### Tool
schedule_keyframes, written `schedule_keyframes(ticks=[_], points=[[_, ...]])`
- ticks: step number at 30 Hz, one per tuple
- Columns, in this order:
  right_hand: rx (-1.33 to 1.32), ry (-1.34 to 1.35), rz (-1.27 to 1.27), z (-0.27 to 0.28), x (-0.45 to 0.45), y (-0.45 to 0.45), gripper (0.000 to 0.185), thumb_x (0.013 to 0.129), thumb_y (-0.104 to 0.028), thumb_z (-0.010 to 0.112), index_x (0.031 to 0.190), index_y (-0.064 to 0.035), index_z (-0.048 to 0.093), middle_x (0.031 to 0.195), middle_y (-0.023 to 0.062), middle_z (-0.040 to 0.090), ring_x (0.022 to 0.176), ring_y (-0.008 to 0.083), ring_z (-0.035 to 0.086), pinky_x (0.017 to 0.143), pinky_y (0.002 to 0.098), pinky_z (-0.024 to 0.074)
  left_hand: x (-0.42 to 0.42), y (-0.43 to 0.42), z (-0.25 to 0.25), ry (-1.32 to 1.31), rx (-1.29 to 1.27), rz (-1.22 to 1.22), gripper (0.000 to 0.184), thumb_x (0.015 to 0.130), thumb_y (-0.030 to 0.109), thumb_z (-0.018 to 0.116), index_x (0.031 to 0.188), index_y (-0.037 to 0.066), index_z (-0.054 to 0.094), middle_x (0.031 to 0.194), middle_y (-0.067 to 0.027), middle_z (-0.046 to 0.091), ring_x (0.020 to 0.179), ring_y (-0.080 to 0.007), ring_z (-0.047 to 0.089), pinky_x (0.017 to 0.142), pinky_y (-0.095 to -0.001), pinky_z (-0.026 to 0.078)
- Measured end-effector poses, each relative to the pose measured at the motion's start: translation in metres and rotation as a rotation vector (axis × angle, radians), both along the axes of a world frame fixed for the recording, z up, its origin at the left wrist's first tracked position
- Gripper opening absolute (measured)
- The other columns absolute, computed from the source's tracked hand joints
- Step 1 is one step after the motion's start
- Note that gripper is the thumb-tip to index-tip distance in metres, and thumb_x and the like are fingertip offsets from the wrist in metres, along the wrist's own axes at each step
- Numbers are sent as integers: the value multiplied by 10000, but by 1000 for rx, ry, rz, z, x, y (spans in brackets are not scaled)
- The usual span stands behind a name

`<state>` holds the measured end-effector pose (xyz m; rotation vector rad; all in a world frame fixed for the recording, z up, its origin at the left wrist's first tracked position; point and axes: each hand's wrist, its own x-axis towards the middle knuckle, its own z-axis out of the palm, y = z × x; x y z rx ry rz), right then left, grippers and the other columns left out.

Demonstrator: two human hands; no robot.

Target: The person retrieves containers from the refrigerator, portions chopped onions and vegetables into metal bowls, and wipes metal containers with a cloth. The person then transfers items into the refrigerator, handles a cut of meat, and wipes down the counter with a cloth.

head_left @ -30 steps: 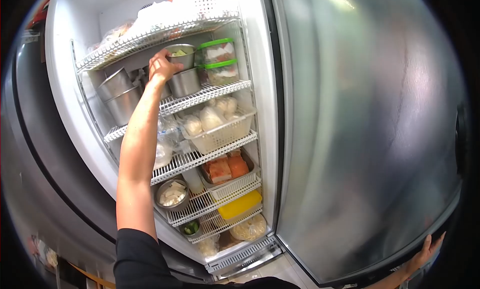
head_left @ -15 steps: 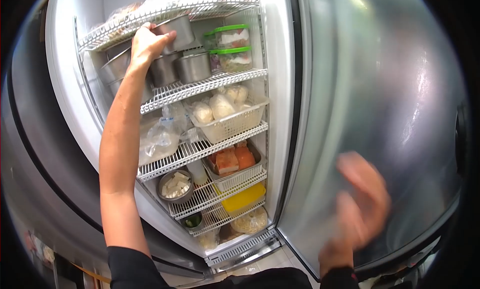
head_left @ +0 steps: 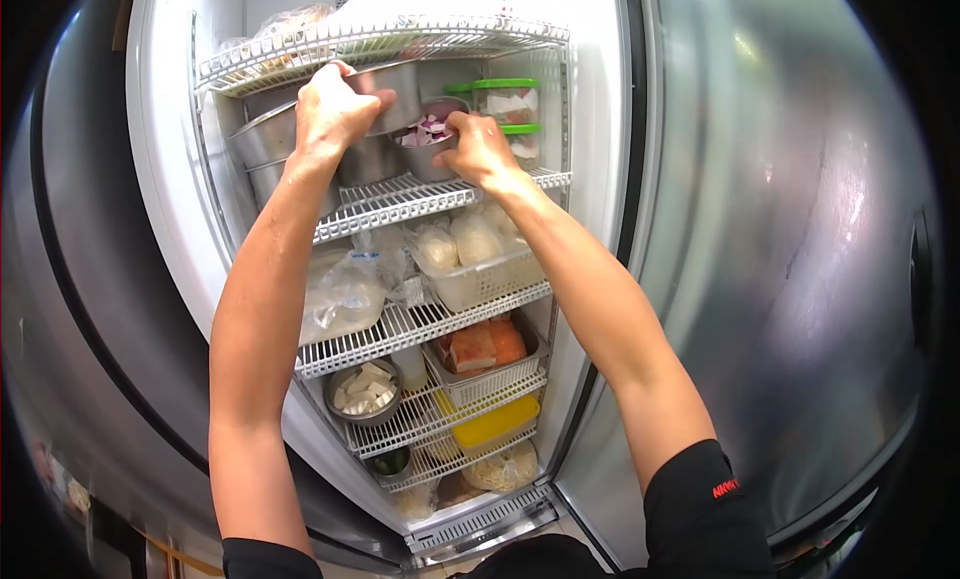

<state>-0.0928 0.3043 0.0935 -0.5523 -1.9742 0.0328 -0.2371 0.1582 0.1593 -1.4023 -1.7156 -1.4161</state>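
My left hand (head_left: 338, 107) is closed on the rim of a steel container (head_left: 395, 91), which is raised and tilted just under the top wire shelf. Below it stands another steel container (head_left: 370, 164). To its right, my right hand (head_left: 482, 147) grips the edge of a steel container (head_left: 428, 163) holding cut pieces of what looks like red onion (head_left: 425, 132). More stacked steel containers (head_left: 265, 139) are on the left, partly hidden by my left hand and forearm. The inside of the raised container does not show.
Green-lidded boxes (head_left: 506, 99) stand right of my right hand. Lower wire shelves hold a white basket (head_left: 480, 284) of bagged pale food, orange-red blocks (head_left: 485, 347), a bowl of white pieces (head_left: 365, 391) and a yellow lid (head_left: 497, 421). The open fridge door (head_left: 780, 279) is on the right.
My right hand has moved from in front of the door into the fridge and taken hold of the onion container. My left hand still holds the raised container. The view has shifted slightly.
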Motion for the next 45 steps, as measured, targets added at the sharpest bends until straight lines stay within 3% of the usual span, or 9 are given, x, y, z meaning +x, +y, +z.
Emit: schedule_keyframes(ticks=[15,18,20,23,31,35,37,42,45], points=[[-114,156,-132,-16,175,-112,388,574,-190,881,836,-29,645,784,74,667,703,173,608,664,334,486,11,55,-42,61,-360,53,622,710,359,767,1227,74,569,1150,-180,638,1093,-277,607,936,-377,460],[-131,250,-70,-68,215,-161,403,571,-176,876,852,-20,632,782,95,659,713,206,606,660,341,478,62,5,-83,305,206,-149,505,883,293,636,1330,101,504,1301,-199,542,1226,-298,503,1021,-385,391],[-69,260,-50,-101,242,-204,390,588,-112,865,872,-25,612,820,98,663,777,209,629,706,342,508,133,-40,-140,-199,208,-955,653,912,362,606,1451,97,351,1369,-252,448,1301,-294,423,1026,-368,370],[36,203,-68,-155,283,-260,398,576,-32,810,901,-12,580,955,170,633,782,364,600,655,389,478,198,-71,-239,-897,-396,-2108,972,858,717,394,1487,16,156,1498,-219,275,1364,-357,322,1117,-520,280],[-84,15,-681,-261,367,-396,454,571,-66,834,960,-42,600,1210,154,604,1022,289,636,743,334,544,330,-112,-365,-1325,-864,-2081,864,733,488,647,1398,22,351,1348,-175,463,1220,-326,494,1003,-493,454],[566,723,-1017,-272,403,-431,560,725,-13,795,1208,20,514,1215,203,587,1030,273,629,858,377,518,341,-108,-414,-1393,-1335,-1994,892,712,506,657,1401,35,345,1361,-174,453,1195,-364,509,867,-635,500],[534,319,-1668,-273,442,-445,772,714,-175,846,1324,14,413,1357,185,458,1250,251,462,1016,396,391,355,-122,-434,-1285,-1530,-2060,869,724,503,646,1402,48,351,1345,-175,472,1186,-363,518,836,-623,518],[-35,878,-1183,-298,477,-453,1144,588,-542,852,1350,135,332,1342,280,448,1283,336,427,1075,371,336,393,-164,-507,-1166,-2113,-2031,781,762,396,648,1369,-17,383,1323,-182,499,1201,-308,513,1037,-438,409],[-15,665,-1216,-272,466,-337,1059,651,-475,834,1367,96,303,1322,251,468,1249,307,458,1049,367,364,379,-82,-498,-988,-2350,-2005,820,773,507,592,1407,54,338,1336,-186,477,1129,-379,561,800,-616,541]])
